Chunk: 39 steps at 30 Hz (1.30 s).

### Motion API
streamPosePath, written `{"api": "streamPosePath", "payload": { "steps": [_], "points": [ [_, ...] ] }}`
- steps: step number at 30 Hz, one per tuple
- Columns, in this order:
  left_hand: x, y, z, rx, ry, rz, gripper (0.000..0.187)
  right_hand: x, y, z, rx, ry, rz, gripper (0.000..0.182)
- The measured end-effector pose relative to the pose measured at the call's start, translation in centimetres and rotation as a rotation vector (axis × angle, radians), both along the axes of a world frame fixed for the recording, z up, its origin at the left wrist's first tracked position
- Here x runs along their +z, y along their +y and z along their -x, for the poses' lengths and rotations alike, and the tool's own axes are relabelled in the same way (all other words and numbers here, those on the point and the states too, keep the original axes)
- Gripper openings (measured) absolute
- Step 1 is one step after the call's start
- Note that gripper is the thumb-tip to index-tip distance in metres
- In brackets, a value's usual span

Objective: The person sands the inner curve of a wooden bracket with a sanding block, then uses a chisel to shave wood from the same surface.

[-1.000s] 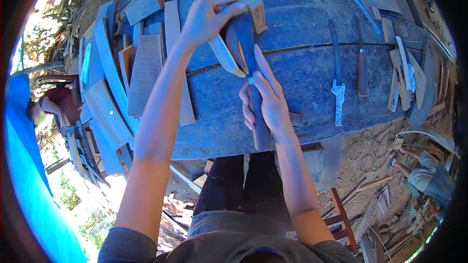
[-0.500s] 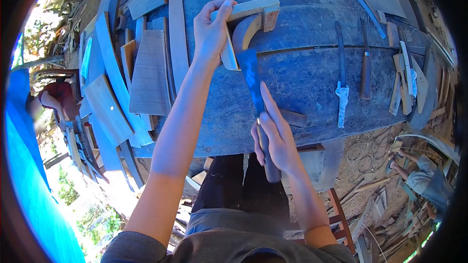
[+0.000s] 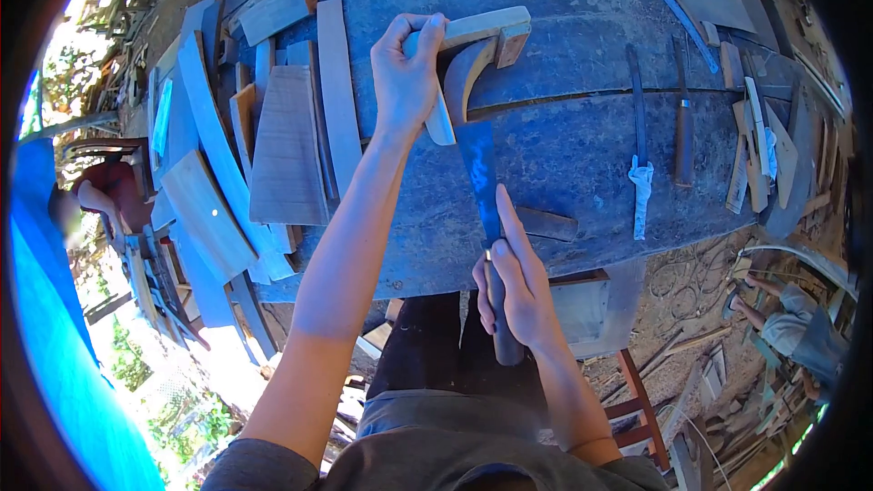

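My left hand [image 3: 406, 73] is closed round one end of a pale wooden piece [image 3: 482, 27], which has a curved part and a small block at its far end. In my right hand [image 3: 516, 289] is the dark handle of a broad flat blade [image 3: 479, 173], with the index finger stretched along it. The blade's square tip lies just below the lower end of the curved part; whether they touch I cannot tell. Beneath both is the dark worktable [image 3: 564, 164]. A short dark wood block [image 3: 547, 224] lies right of the blade.
Boards [image 3: 291, 145] are piled on the table's left. On the right lie a cloth-wrapped blade [image 3: 640, 177], a wooden-handled tool [image 3: 684, 141] and thin wood pieces [image 3: 755, 141]. One person [image 3: 800, 332] is at the lower right, another [image 3: 114, 191] at the far left.
The blade has drawn back toward my body, so its tip is now below the curved part instead of against it. The wooden piece has shifted slightly right and down in view.
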<state>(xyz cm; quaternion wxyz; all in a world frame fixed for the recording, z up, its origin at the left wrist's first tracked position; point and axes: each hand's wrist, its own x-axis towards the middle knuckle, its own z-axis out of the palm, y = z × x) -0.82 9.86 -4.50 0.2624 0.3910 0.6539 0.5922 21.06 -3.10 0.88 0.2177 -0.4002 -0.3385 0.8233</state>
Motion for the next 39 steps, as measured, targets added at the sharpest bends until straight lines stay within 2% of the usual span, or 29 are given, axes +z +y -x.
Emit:
{"api": "streamPosePath", "payload": {
  "steps": [1, 4, 6, 12, 19, 25, 28, 36, 39],
  "points": [
    [-0.1, 0.0, -0.2, 0.021, 0.066, -0.001, 0.022, -0.1, 0.2, 0.1, -0.007, -0.003, 0.004, 0.055],
    [-0.1, 0.0, 0.1, -0.019, -0.024, -0.037, 0.021, -0.4, 1.9, 1.0, 0.003, 0.041, 0.026, 0.055],
    [0.1, -0.1, 0.2, -0.023, 0.013, -0.035, 0.021, -0.5, 2.5, 2.6, -0.051, 0.060, -0.028, 0.054],
    [0.1, -0.1, 0.1, -0.011, 0.017, -0.018, 0.021, 0.3, -0.4, -0.1, -0.007, 0.001, 0.033, 0.056],
    [0.1, -0.1, 0.4, -0.022, 0.075, -0.011, 0.020, -0.8, 1.1, 1.8, -0.043, 0.046, -0.024, 0.056],
    [0.1, 0.2, 0.0, 0.015, -0.094, -0.050, 0.020, 0.5, -0.2, 0.1, -0.022, 0.014, 0.004, 0.055],
    [-0.2, 0.0, 0.0, -0.015, 0.051, -0.053, 0.020, 0.2, 1.2, 1.6, -0.051, 0.035, 0.004, 0.055],
    [-0.4, 0.0, -0.1, -0.011, -0.023, -0.059, 0.019, -0.3, 0.1, 0.1, -0.006, 0.030, -0.032, 0.055],
    [-0.4, 0.1, 0.1, 0.000, -0.018, -0.079, 0.018, -1.4, 2.2, 2.5, -0.027, 0.069, -0.063, 0.055]
  ]
}}
